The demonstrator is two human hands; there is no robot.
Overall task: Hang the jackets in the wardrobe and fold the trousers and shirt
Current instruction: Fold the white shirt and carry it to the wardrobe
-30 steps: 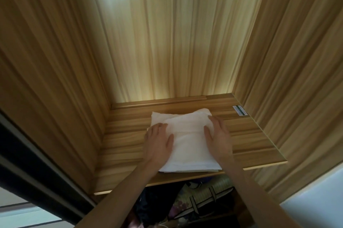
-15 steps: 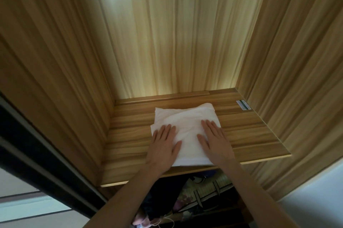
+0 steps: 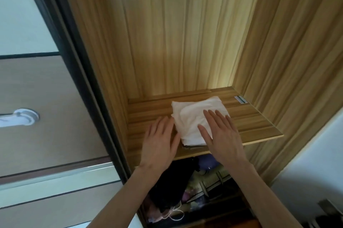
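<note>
Folded shirt between hands (right overlapping)

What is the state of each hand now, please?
Left hand: open, fingers straight, beside the folded white shirt, holding nothing.
Right hand: open, flat over the shirt, gripping nothing.

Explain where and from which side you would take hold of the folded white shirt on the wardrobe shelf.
Probably the near folded edge of the white shirt, approached from the shelf's open front. It lies flat, walled in behind and at both sides, so a palm slid under that edge with the other on top should keep the folds together.
</note>
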